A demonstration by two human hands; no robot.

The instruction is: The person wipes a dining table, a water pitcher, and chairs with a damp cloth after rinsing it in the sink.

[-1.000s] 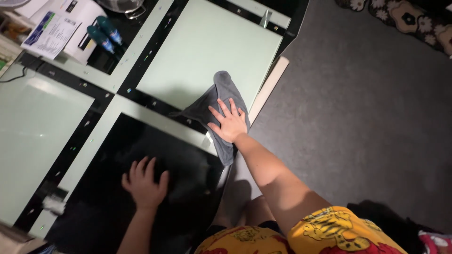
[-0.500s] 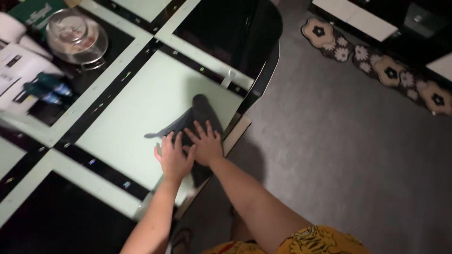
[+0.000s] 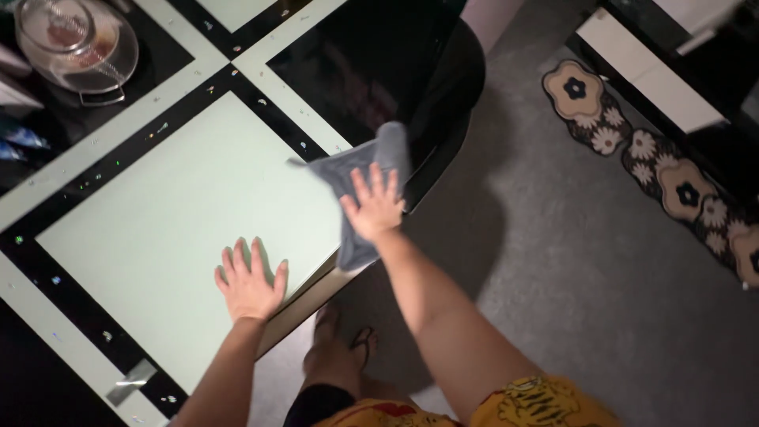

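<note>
- Right hand [image 3: 373, 207], fingers spread, presses flat on the grey cloth [image 3: 357, 175] at the table [image 3: 158, 205] edge.
- Left hand [image 3: 251, 282] lies open on the pale green panel, well apart from the cloth.
- Glass pot [image 3: 75, 43] sits at the far corner.

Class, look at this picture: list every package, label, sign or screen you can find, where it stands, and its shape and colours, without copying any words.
Blue packet: far left edge of the table, on a dark panel below the clear lidded bowl; mostly cut off, shape unclear.
White flat item: left edge, beside the bowl; too cropped to tell its kind.
No signs or screens show.
</note>
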